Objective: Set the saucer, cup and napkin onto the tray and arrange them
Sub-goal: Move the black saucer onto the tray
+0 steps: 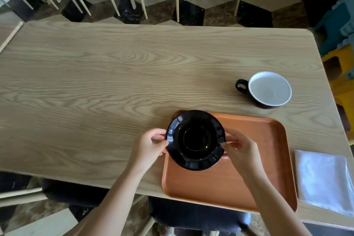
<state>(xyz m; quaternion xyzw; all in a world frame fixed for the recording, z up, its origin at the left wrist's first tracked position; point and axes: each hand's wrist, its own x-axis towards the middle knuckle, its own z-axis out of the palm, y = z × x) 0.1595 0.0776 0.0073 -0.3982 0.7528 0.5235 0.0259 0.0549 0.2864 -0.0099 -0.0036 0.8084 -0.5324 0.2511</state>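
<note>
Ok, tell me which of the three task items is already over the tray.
The black saucer, gripped at its rim by both hands. The cup and the white napkin lie on the table beside the tray.

The surface (pixel 115 74) is pale wood with bold grain, matt. The tray (pixel 258 159) looks like smooth reddish-brown wood with a soft sheen. The saucer (pixel 195 140) is black and glossy — glazed ceramic, like the cup (pixel 268 90), white inside. The napkin (pixel 323 178) — white cloth, matt.

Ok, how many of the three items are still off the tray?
2. The cup stands on the table beyond the tray; the napkin lies to its right. The saucer is held over the tray's left edge.
</note>
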